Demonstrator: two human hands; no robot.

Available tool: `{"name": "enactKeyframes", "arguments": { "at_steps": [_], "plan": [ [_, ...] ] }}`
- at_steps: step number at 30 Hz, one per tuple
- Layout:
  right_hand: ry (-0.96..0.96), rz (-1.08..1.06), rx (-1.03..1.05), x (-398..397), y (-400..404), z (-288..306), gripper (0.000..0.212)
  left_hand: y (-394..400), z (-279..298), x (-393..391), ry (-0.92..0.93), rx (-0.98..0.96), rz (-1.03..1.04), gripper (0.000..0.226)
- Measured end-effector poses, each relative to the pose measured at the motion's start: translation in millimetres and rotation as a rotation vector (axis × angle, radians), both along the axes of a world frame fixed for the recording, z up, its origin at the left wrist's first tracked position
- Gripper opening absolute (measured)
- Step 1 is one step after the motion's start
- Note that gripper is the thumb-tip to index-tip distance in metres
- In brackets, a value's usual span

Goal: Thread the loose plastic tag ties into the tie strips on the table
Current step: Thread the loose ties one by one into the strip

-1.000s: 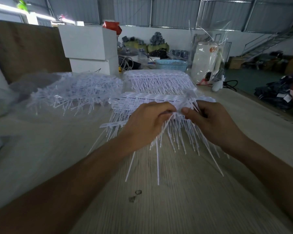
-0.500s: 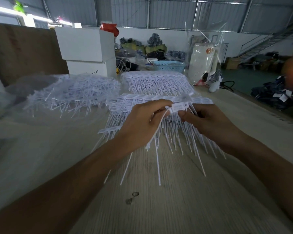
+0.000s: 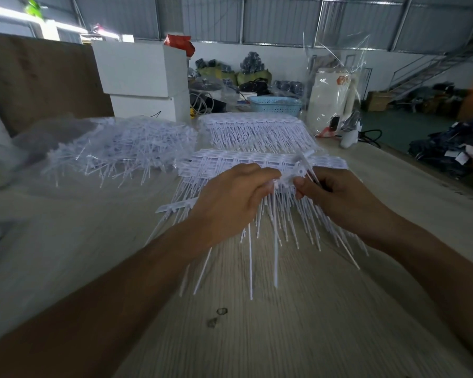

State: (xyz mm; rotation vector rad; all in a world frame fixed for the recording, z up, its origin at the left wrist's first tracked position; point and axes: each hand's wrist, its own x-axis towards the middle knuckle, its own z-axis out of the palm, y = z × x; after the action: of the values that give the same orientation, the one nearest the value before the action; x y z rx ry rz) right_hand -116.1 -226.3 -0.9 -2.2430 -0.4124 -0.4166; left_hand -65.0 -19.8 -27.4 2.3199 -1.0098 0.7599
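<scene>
Two bare hands meeting over a pale, fine-grained wooden table (image 3: 298,323). Left hand (image 3: 227,203) knuckles up, fingers curled, pinching a white plastic tie strip (image 3: 287,180) at its flat, perforated head. Right hand (image 3: 339,197) opposite, thumb and curled fingers pinching the same strip's other end; thin stiff tails hanging down from both grips like comb teeth. Beneath, a stack of tie strips (image 3: 230,162) lying flat, another stack (image 3: 257,129) farther back. Left of these, a tangled heap of loose tag ties (image 3: 126,148) on crinkled clear plastic. Fingertips and the exact threading point hidden behind knuckles; fine detail blurred.
</scene>
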Motion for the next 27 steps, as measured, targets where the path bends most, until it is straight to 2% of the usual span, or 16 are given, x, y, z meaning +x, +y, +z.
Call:
{"name": "enactKeyframes", "arguments": {
  "at_steps": [10,15,22,24,27],
  "plan": [
    [0.089,0.040,0.094,-1,6,-1,0.041,-4,-1,-6,0.096,-0.180,-0.028,0.031],
    [0.149,0.068,0.278,-1,7,-5,0.037,-9,4,-12,0.124,-0.317,-0.053,0.032],
    [0.046,-0.008,0.403,-1,10,-4,0.034,-14,7,-19,0.206,-0.424,-0.140,0.037],
    [0.140,-0.025,0.424,-1,13,-4,0.038,-16,8,-21,0.184,-0.424,-0.152,0.039],
    [0.319,0.061,0.462,-5,18,-5,0.047,-17,7,-22,0.131,-0.423,-0.160,0.039]
  ]
}}
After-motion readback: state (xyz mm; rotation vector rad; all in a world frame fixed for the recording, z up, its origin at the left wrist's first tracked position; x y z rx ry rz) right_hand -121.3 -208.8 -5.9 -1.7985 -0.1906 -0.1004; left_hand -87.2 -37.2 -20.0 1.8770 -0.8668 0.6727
